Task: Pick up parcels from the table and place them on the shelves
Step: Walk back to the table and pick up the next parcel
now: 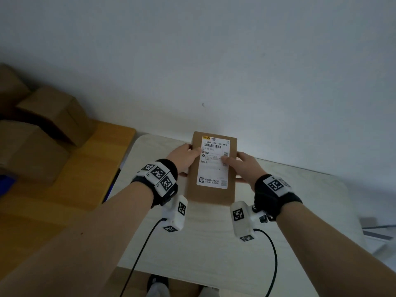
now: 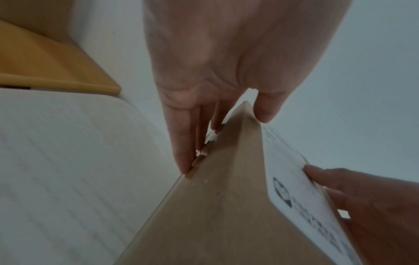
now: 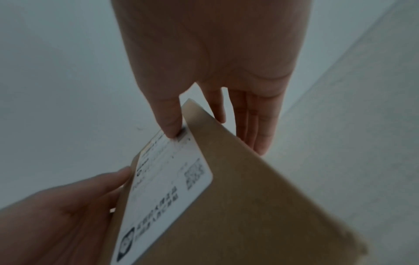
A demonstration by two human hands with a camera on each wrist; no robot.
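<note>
Here the left hand (image 1: 184,156) and right hand (image 1: 248,166) clamp a flat brown parcel (image 1: 211,191), its white label (image 1: 214,162) seemingly barcoded.

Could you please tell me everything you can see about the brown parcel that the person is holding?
The parcel is a flat, rectangular box of plain brown cardboard, long side pointing away from the person. A white shipping label with barcodes, printed text and "T045" covers most of its top face. It is held above the pale table, near the wall. The left hand grips its left edge and the right hand its right edge, thumbs on top, fingers underneath. It looks closed and undamaged.
</note>
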